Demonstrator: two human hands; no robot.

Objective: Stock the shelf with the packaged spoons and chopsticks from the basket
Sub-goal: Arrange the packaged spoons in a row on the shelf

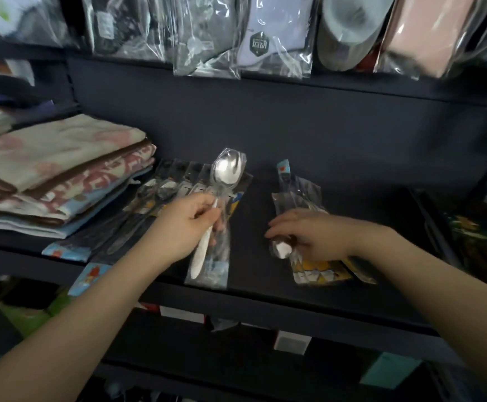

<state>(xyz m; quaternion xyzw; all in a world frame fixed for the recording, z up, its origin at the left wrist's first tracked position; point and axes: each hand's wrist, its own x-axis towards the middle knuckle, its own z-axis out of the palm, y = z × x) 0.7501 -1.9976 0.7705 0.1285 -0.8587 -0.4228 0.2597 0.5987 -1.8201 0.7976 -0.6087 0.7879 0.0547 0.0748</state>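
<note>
Gripping a packaged spoon above the shelf, the left hand; right hand lies loosely spread on a packet pile.

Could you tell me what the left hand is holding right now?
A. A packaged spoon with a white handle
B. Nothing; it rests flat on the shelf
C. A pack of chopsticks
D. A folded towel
A: the left hand grips a clear-wrapped spoon by its white handle, bowl up, above the shelf.
</note>
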